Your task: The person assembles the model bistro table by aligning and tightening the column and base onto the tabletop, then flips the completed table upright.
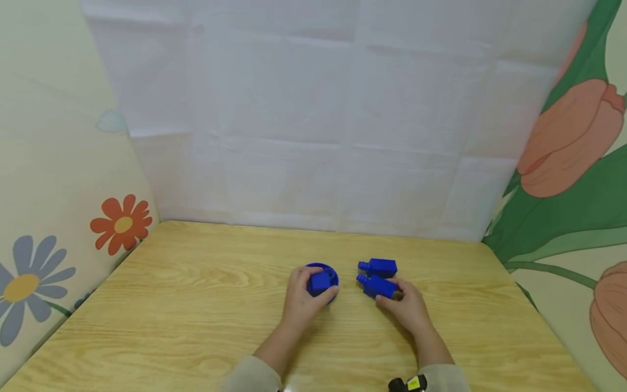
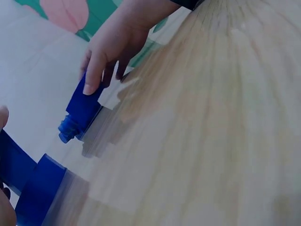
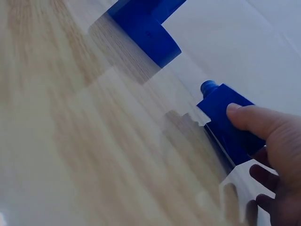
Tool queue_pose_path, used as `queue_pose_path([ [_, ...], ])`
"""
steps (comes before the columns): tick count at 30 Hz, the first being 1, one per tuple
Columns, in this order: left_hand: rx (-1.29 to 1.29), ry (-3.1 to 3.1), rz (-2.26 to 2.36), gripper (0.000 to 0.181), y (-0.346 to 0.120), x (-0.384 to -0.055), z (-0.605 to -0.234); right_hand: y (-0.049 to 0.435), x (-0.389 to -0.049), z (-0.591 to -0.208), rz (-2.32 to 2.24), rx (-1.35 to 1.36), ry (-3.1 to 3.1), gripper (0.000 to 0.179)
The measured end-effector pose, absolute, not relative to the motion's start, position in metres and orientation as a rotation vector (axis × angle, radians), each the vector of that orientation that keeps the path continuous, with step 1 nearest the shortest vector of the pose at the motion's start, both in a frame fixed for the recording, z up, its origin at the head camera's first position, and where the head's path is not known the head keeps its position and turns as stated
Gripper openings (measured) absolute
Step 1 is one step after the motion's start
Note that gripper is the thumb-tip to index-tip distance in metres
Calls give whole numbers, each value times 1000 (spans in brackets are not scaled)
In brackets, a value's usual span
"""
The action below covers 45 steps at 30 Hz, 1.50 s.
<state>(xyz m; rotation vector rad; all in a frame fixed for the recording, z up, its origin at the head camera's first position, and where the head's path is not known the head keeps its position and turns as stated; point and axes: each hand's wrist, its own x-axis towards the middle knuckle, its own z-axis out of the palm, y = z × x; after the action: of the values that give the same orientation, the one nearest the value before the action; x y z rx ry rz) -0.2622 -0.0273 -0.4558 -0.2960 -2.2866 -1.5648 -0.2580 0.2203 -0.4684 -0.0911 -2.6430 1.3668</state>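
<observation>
My left hand [image 1: 300,302] is at a round blue dish [image 1: 335,272], its thumb and index finger on either side of a square-sided blue block [image 1: 320,282]. The block stands up out of the dish, as the right wrist view also shows. To the right, my right hand [image 1: 410,309] pinches the base end of a square blue bottle [image 1: 378,287] between thumb and fingers. That bottle lies on its side, its threaded neck pointing left toward the dish. Just behind it lies a second blue bottle [image 1: 384,267], neck also to the left, touched by neither hand.
The wood-grain table [image 1: 196,305] stretches out around both hands. A creased white sheet [image 1: 294,136] hangs along its back edge. Flower-printed walls [image 1: 44,179] flank it on both sides. A dark device with a yellow label [image 1: 413,383] sits at the right wrist.
</observation>
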Motion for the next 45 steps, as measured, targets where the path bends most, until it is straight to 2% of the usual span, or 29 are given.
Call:
queue_pose_path([
  [6, -252, -2239, -1629, 49, -24, -260, -459, 215, -257, -464, 1622, -135, -2507, 49],
  [13, -320, -2130, -1967, 52, -34, -260, -462, 207, -257, -454, 1851, -153, -2349, 55],
  [24, -383, -1980, -2294, 48, -46, -261, -461, 189, -256, -443, 1882, -141, -2238, 52],
  [37, -452, -1869, -2367, 45, -54, -268, -464, 165, -257, -435, 1854, 112, -2269, 51],
  [45, -399, -1911, -2353, 46, -53, -269, -463, 156, -262, -428, 1631, 264, -2496, 54],
])
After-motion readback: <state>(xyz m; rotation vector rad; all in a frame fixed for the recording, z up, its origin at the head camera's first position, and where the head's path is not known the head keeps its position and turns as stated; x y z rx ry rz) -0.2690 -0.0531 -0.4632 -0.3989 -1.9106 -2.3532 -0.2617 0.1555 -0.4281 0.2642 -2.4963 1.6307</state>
